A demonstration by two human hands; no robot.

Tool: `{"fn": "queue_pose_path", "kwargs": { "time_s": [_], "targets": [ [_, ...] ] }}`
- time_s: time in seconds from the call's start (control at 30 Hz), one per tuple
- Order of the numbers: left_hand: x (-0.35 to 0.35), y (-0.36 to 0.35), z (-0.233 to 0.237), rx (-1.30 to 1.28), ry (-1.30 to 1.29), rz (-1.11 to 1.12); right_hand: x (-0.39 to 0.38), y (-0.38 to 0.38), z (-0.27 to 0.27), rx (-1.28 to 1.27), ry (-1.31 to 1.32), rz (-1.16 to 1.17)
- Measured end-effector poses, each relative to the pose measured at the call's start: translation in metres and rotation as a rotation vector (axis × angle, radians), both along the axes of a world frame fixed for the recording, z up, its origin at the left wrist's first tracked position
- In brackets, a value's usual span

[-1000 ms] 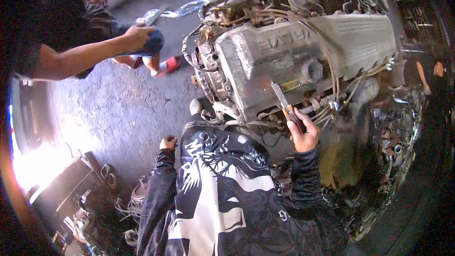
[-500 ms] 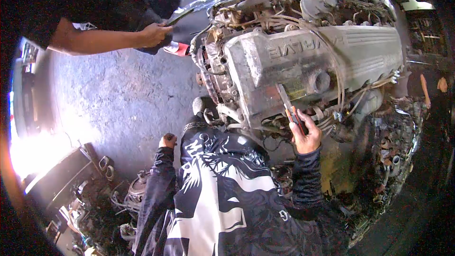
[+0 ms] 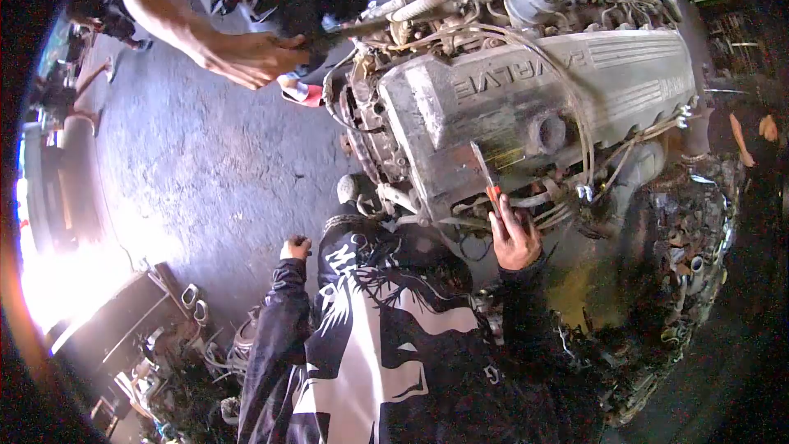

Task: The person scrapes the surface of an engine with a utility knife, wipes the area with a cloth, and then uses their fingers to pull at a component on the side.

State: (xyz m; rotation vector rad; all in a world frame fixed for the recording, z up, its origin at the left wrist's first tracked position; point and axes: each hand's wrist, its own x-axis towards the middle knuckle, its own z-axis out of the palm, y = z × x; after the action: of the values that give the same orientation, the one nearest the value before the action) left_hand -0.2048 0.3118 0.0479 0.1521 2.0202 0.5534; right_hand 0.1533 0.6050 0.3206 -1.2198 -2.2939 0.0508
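Observation:
My right hand is wrapped round the orange and black handle of a scraper-like tool. The tool's flat metal blade points up and left over the lower edge of the large grey engine cover, left of its round cap. My left hand hangs low beside my body, left of the engine, with its fingers curled; what it holds, if anything, is too small to make out. Cables and pipes run along the cover's lower edge near my right hand.
At the upper left a co-worker's hand reaches toward the engine's left end, above a red and white object. Oily engine parts are piled at the right, and more parts lie at the lower left.
My right hand has shifted slightly left and turned, showing its back. The co-worker's arm has moved and now slants down from the upper left. Another person's limbs show at the far left.

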Motion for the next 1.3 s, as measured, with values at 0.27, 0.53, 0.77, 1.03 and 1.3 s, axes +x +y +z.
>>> {"fn": "queue_pose_path", "kwargs": {
  "time_s": [0.27, 0.53, 0.77, 1.03, 1.3],
  "targets": [
    [0.004, -0.001, 0.002, 0.047, 0.060, -0.032, 0.027, -0.010, 0.031, -0.566, 0.366, 0.067],
    [0.009, 0.009, 0.011, 0.055, -0.001, 0.058, 0.026, -0.010, 0.040, -0.564, 0.311, -0.039],
    [0.014, -0.003, 0.004, 0.011, 0.011, 0.069, 0.007, 0.002, 0.048, -0.696, 0.318, -0.068],
    [0.019, -0.024, -0.002, 0.049, -0.011, 0.169, 0.021, 0.011, 0.034, -0.992, 0.422, -0.171],
    [0.024, -0.023, -0.004, 0.010, -0.007, 0.054, 0.033, 0.005, 0.027, -0.940, 0.461, -0.176]
  ]
}}
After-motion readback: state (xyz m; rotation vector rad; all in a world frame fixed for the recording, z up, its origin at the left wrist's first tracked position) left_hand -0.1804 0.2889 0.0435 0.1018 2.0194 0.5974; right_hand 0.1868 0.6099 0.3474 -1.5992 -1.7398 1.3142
